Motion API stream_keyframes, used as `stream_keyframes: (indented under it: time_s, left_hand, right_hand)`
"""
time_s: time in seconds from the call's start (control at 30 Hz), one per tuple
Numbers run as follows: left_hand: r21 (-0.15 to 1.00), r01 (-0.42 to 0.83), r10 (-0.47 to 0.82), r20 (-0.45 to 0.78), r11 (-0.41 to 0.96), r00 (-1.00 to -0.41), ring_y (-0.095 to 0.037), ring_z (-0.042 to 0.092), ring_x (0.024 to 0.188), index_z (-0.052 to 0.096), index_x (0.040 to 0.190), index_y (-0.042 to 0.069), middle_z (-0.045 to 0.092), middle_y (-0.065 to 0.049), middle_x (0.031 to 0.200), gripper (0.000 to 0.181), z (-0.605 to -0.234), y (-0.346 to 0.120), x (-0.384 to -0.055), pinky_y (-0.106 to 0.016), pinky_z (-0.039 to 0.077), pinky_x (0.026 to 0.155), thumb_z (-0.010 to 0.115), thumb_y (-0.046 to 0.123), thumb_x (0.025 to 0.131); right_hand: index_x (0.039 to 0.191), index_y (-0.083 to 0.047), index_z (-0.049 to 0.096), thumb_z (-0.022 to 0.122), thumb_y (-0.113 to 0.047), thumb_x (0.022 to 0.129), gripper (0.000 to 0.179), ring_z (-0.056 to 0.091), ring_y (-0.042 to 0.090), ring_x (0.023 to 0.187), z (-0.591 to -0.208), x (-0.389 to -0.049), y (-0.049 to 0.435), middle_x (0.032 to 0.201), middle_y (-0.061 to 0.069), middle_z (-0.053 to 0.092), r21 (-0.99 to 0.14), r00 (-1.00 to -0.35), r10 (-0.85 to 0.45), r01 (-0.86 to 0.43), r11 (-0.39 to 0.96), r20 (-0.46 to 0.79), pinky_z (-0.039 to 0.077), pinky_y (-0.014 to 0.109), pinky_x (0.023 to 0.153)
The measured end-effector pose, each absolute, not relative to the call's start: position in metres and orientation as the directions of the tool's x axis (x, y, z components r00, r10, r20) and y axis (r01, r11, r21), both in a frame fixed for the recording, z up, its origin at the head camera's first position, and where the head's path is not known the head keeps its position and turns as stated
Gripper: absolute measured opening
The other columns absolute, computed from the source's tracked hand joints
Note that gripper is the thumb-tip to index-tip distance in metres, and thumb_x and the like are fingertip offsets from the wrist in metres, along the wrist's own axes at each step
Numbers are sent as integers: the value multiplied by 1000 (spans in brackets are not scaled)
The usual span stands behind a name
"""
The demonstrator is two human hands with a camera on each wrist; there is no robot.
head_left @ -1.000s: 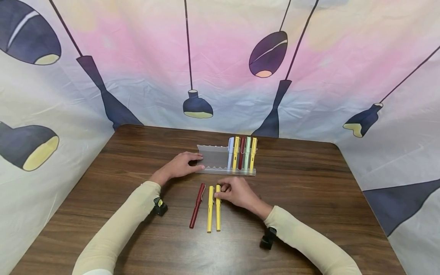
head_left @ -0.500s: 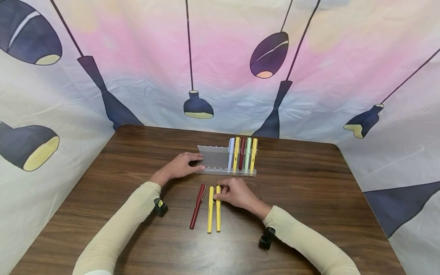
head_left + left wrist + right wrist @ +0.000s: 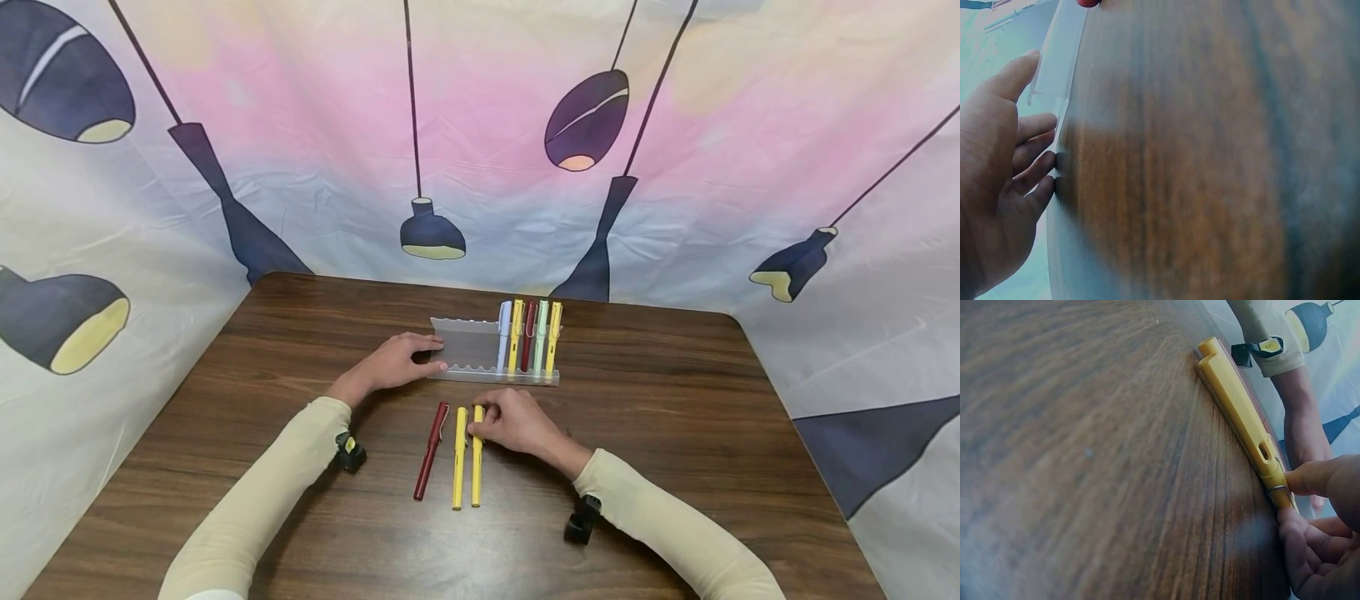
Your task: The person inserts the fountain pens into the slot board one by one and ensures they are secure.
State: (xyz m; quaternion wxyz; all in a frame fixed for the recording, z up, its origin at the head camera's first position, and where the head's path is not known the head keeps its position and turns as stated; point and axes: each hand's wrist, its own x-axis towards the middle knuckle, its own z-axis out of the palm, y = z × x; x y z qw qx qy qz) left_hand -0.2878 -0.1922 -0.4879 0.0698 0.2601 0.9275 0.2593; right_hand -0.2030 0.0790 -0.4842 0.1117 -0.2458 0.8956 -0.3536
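Observation:
My right hand [image 3: 517, 421] pinches the cap end of the rightmost yellow pen [image 3: 477, 475] between thumb and fingers. That pen lies along the tabletop. Close on its left is a second yellow pen [image 3: 459, 467], and further left a dark red pen [image 3: 431, 454] lies at a slant. At the left end of a clear pen rack [image 3: 468, 343], my left hand [image 3: 393, 360] rests its thumb and extended fingers against the edge. Several capped pens stand in the rack's right half, among them a pale blue pen [image 3: 503, 333] and a mint green pen [image 3: 540, 333].
The brown wooden table [image 3: 675, 417] has rounded back corners. Behind it hangs a cloth backdrop [image 3: 487, 142] printed with lamps. Both sleeved forearms reach in from the front, with a black wrist camera [image 3: 582, 521] under the right one.
The cap end of the pinched yellow pen has shifted very slightly right with my right hand. My left hand stays at the rack, and the other pens lie as before.

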Motion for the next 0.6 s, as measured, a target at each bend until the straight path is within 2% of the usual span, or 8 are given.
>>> stream_keyframes:
  time_s: [0.17,0.6]
  left_hand:
    - [522,444,518,4,728,-855,-37,41,145,60,144,8,51,-11,153,62,-486,-192,-286,-59,30,118,62,51,100]
    - [520,446,520,4,728,-854,-36,42,145,61,143,7,52,-11,153,62,-486,-191,-287,-57,32,118,62,51,100]
  right_hand:
    - [122,-1,72,81,-24,88,42,52,2,50,-485,-203,79,64,-11,63,-692,-862,-506,-346,633,-31,42,21,48]
    - [118,-2,73,80,-16,85,37,56,5,55,-483,-200,80,67,-9,64,-720,-885,-465,-297,628,-40,48,24,52]
